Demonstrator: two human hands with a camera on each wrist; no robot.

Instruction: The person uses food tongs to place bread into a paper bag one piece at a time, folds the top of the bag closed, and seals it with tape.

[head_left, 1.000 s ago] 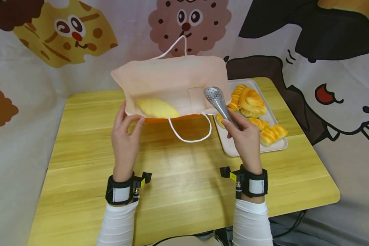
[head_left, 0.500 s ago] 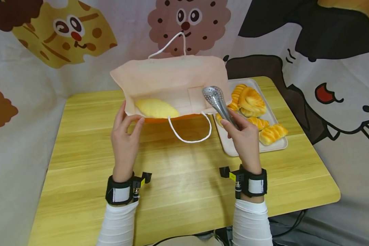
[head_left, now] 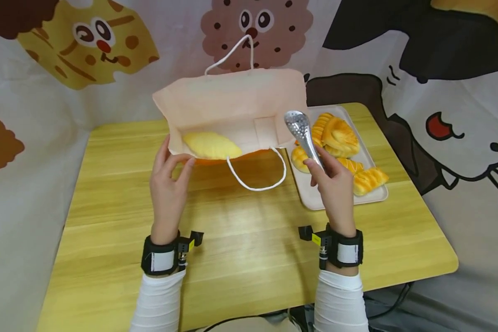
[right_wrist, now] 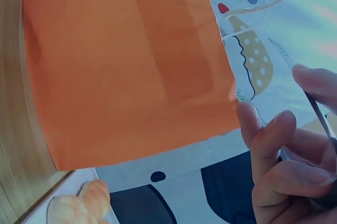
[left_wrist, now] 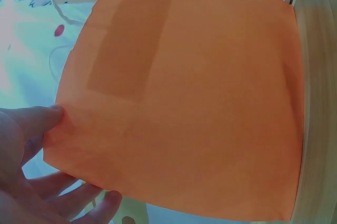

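A paper bag (head_left: 236, 99), orange outside and pale inside, stands with its mouth toward me. Inside, at the left, lies a pale yellow bread roll (head_left: 211, 145). My left hand (head_left: 168, 193) holds the bag's near left corner, thumb and fingers on either side of the rim. In my right hand (head_left: 336, 191) I grip metal tongs (head_left: 300, 129); their perforated tip points up beside the bag's right edge. The right wrist view shows the two tong arms (right_wrist: 317, 108) spread apart, with fingertips right by the bag's edge.
On the right, a cream tray (head_left: 313, 198) carries several golden breads (head_left: 340, 138), partly hidden behind the tongs and right hand. A white rope handle (head_left: 259, 189) hangs over the bag's front; another (head_left: 251, 50) rises behind. The wooden table (head_left: 240, 258) backs onto a cartoon-printed curtain (head_left: 178, 27).
The tongs and right hand have shifted slightly right and up, away from the bag's opening. The bag's back rim and rear handle sit a little higher. The left hand keeps its hold.
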